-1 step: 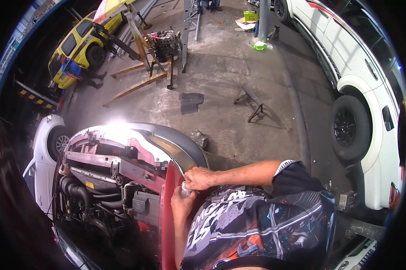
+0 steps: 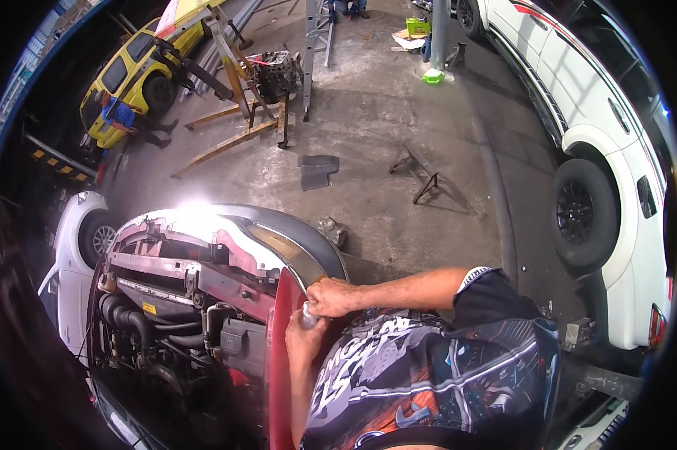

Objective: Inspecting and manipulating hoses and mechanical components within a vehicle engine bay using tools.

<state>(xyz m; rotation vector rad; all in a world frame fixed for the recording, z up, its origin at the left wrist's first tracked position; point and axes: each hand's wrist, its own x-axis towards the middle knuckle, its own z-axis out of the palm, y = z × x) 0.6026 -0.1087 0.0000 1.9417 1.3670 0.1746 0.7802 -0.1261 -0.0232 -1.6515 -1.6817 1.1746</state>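
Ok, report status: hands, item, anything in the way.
Left hand closed around small pale item; right hand closed at its upper end. Item's kind unclear. Red fender close on the left, not visibly blocking.

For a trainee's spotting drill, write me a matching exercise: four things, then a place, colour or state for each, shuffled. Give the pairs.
Things
1. Mat
2. Pale item
3. Hose
4. Fender

Places, colours, states
A. Black and curved
B. In the left hand, by the right hand
C. Red
D. Flat on the floor

Pairs: 1-D, 2-B, 3-A, 4-C
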